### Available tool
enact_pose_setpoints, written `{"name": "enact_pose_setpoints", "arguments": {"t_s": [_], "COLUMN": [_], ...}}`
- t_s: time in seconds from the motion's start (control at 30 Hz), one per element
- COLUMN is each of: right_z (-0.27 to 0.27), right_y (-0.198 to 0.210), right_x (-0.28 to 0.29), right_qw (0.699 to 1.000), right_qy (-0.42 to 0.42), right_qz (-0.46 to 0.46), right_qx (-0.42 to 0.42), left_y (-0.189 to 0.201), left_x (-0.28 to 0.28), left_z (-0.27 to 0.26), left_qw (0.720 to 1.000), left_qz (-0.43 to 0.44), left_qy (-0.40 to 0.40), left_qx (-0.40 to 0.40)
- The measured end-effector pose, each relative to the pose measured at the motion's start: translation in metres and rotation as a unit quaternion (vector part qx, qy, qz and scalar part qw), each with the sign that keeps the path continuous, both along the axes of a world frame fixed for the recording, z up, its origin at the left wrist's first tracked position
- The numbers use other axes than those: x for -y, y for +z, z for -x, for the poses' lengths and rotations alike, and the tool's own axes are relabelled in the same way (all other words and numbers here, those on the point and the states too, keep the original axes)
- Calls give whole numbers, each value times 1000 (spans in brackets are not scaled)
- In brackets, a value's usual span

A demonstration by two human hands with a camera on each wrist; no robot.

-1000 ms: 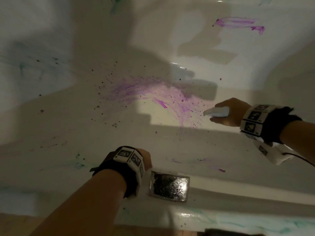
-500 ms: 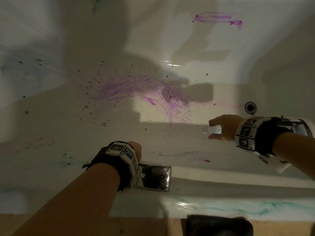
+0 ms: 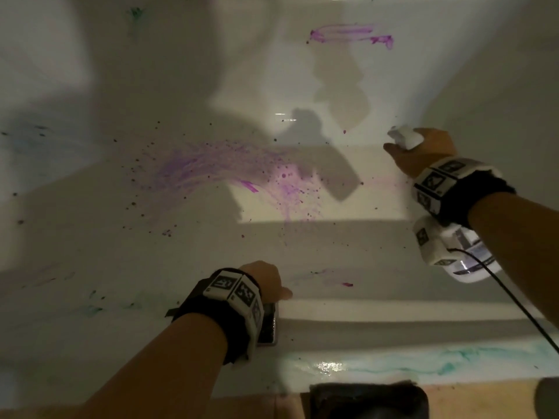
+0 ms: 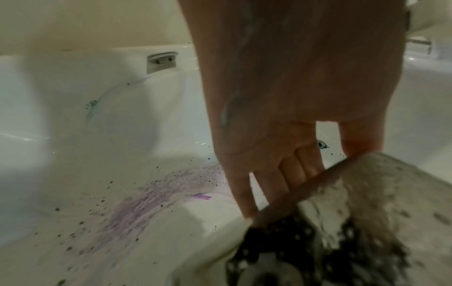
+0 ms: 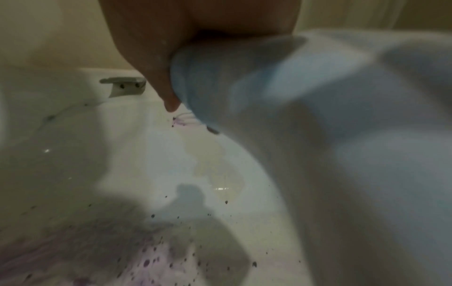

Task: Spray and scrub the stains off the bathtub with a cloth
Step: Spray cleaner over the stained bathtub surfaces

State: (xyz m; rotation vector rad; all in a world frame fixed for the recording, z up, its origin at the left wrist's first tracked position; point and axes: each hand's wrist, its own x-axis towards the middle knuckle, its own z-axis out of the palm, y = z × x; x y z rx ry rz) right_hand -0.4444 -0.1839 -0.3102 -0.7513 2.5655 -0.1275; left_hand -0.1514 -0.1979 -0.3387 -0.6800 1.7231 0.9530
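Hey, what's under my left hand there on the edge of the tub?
A dark speckled rectangular pad lies under your left hand on the bathtub ledge; the left wrist view shows the fingers gripping its edge. The wrist band hides most of it.

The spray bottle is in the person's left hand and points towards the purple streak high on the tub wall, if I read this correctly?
Not quite: the spray bottle is gripped by the right hand, as the head view shows. The left hand holds a dark-speckled cloth. The bottle does point towards the purple streak high on the tub wall.
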Motion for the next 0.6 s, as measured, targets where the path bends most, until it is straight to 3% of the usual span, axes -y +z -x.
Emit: {"name": "enact_pose_setpoints", "arguments": {"t_s": [0.1,0.23,0.33,0.6], "right_z": [11,12,5,-1], "right_y": [5,9,7,18], "right_x": [2,-5,-16,-51], "right_qw": [999,997,996,981], "right_qy": [40,-16,-5,115], "right_qz": [-11,68,82,-32], "right_qx": [13,33,20,154], "left_y": [-3,0,3,23], "left_x": [-2,-6,-11,-34], "left_z": [1,1,2,10], "left_qw": [1000,999,998,997], "left_qz": [4,15,27,46], "left_qy": [-10,-34,-54,-39], "left_qx": [2,-5,-10,-45]}}
